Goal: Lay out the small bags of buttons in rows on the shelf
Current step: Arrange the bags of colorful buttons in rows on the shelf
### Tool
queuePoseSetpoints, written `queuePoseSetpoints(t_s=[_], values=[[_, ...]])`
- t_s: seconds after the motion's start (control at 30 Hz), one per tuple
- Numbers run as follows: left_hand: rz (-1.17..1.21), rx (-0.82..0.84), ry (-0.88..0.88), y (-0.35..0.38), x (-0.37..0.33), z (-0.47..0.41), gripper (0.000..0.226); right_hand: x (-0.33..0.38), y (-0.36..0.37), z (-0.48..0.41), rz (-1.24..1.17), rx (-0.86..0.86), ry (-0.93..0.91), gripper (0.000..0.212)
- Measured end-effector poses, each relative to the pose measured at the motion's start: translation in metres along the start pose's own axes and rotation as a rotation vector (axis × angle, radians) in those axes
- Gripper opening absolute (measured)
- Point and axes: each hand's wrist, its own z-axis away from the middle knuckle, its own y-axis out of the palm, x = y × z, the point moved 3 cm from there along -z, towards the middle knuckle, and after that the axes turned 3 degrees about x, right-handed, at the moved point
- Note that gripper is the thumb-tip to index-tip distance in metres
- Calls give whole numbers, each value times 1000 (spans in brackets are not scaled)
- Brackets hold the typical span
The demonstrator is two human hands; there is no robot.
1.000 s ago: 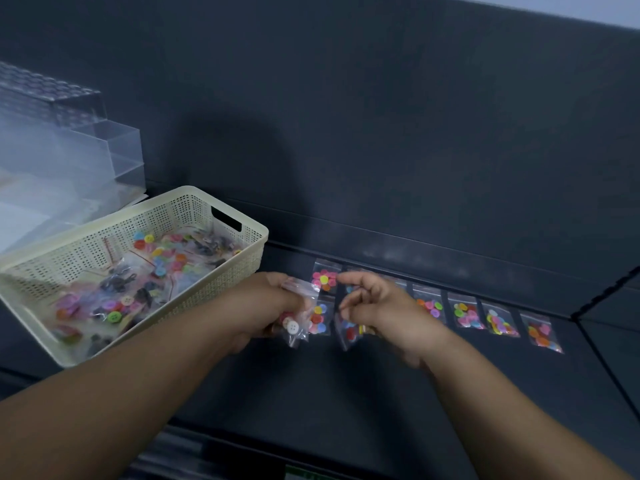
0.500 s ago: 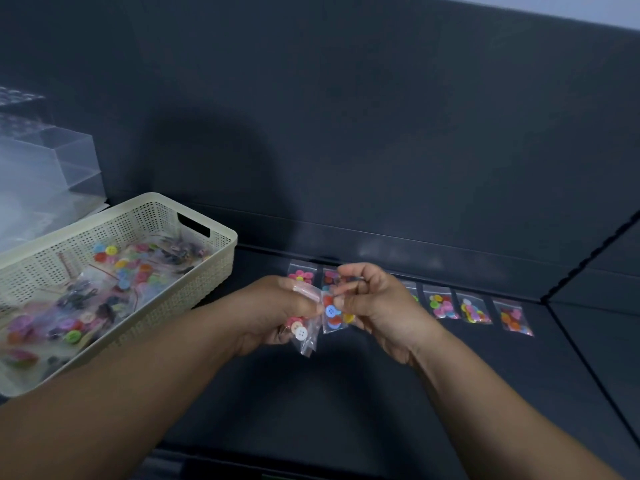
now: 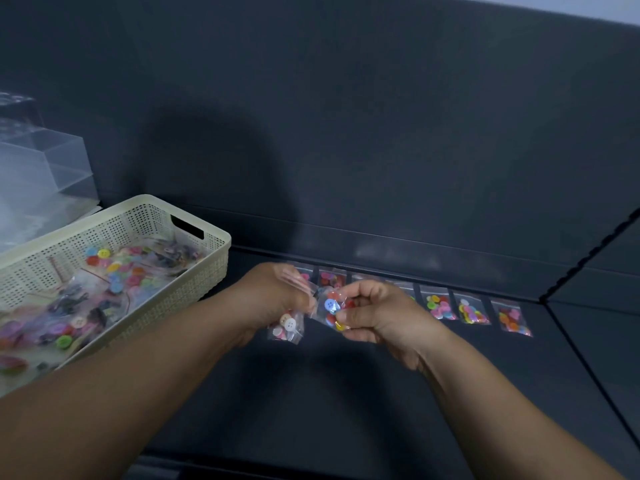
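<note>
My left hand (image 3: 273, 299) grips a clear bag of white and pink buttons (image 3: 287, 329) that hangs below its fingers. Just to its right, my right hand (image 3: 377, 315) pinches another small bag (image 3: 330, 310) with a blue and several red buttons; the two bags nearly touch. Both hands hover above the dark shelf (image 3: 346, 393). Behind them a row of several button bags (image 3: 474, 311) lies along the shelf's back edge, partly hidden by my hands. The leftmost visible bag (image 3: 332, 278) of that row shows between my hands.
A cream perforated basket (image 3: 211, 268) at the left holds several more bags of coloured buttons. Clear plastic boxes (image 3: 45, 174) stand behind it. A dark back wall (image 3: 381, 150) rises behind the shelf, and a seam (image 3: 588, 368) divides the shelf at right.
My right hand has drawn the blue-and-red bag away from my left hand's bundle and closed round it. The view has shifted a little left.
</note>
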Motion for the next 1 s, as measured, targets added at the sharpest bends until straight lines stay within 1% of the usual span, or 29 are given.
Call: queuePoseSetpoints(t_s=[0.1, 0.2, 0.23, 0.3, 0.37, 0.47, 0.53, 0.6, 0.63, 0.7, 0.77, 0.87, 1.0], values=[[-6, 24, -3, 1, 0, -1, 14, -1, -1, 0, -24, -19, 1, 21], [69, 126, -14, 8, -1, 3, 8, -2, 1, -2, -87, -107, -35, 24], [98, 138, -36, 11, 0, 4, 9, -4, 2, -3, -117, -132, -44, 25], [146, 125, -79, 13, 2, 3, 20, -6, 2, -4, -156, -179, -54, 25], [151, 102, -77, 13, 4, 1, 26, -9, 2, -3, -159, -206, -48, 25], [127, 27, -54, 11, 6, -1, 23, -11, 4, -1, -171, -167, -44, 23], [117, -26, -27, 10, 7, -4, 18, -11, 6, 0, -204, -92, -34, 19], [121, -62, -4, 10, 8, -6, 19, -12, 8, 2, -208, -16, 3, 14], [127, -72, -1, 10, 9, -7, 20, -13, 8, 3, -202, 2, 21, 16], [128, -77, -6, 9, 10, -7, 19, -15, 7, 3, -194, -11, 35, 24], [121, -67, -4, 9, 11, -7, 18, -16, 5, 3, -208, -60, 33, 27], [116, -32, 2, 13, 12, -6, 19, -17, 4, 3, -223, -83, 41, 25], [87, -25, 18, 15, 12, -6, 17, -15, 7, 6, -274, 7, 88, 14]])
